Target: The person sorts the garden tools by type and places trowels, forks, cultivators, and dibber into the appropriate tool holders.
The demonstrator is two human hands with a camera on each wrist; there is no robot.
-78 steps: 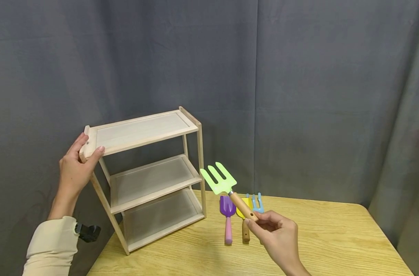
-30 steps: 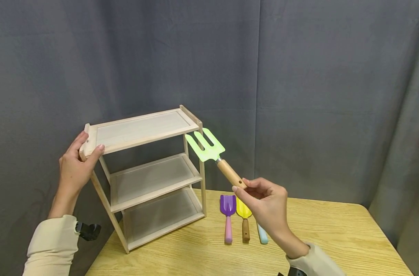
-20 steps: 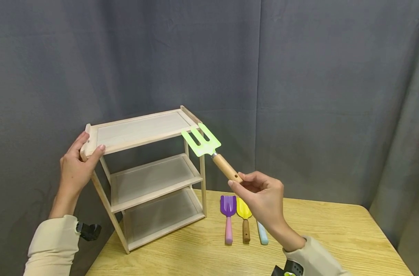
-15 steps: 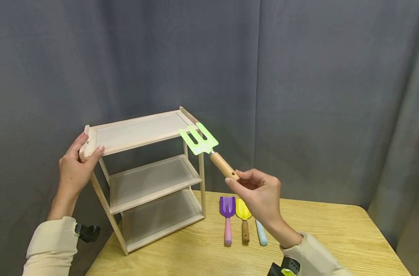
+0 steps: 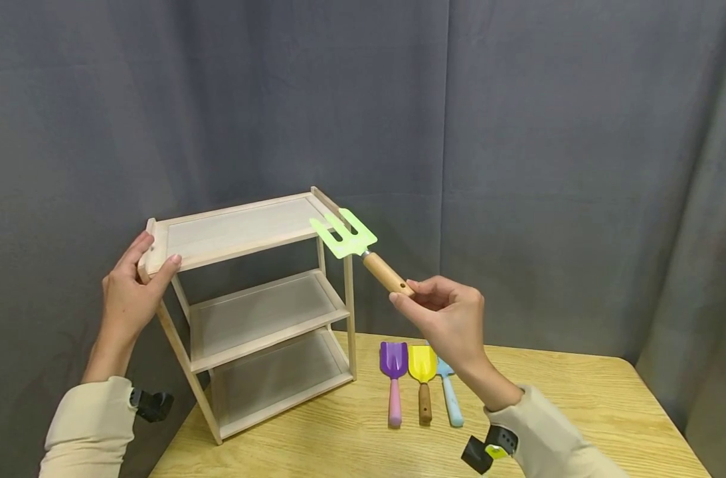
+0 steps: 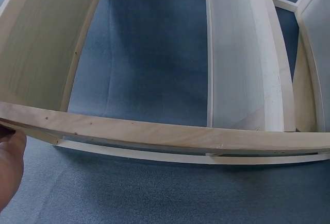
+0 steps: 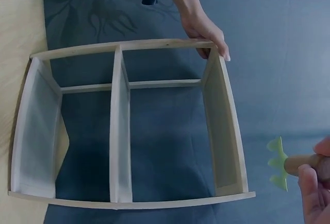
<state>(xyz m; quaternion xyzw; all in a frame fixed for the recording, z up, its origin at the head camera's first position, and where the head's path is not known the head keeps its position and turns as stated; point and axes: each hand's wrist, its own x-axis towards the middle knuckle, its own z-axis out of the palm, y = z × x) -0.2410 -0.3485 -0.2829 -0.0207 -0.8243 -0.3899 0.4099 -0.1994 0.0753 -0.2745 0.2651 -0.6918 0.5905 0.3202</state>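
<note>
A three-tier wooden shelf [image 5: 270,309] stands at the left of the table. My left hand [image 5: 129,285] grips the left end of its top board, thumb on the front edge; in the left wrist view only part of that hand [image 6: 10,167] shows. My right hand [image 5: 449,315] pinches the end of the wooden handle of a light green garden hand fork [image 5: 383,272]. The fork's tines point up and left, overlapping the right end of the top board in the head view. In the right wrist view the fork [image 7: 281,165] appears apart from the shelf.
On the table [image 5: 554,398], right of the shelf, lie a purple trowel [image 5: 394,362] with a pink handle, a yellow trowel [image 5: 424,365] with a brown handle, and a blue hand fork [image 5: 451,398] partly behind my right wrist. A grey curtain [image 5: 548,166] hangs behind.
My right hand has lifted the green hand fork up and leftward, from over the lying tools to the top board's height. My left hand has stayed on the shelf.
</note>
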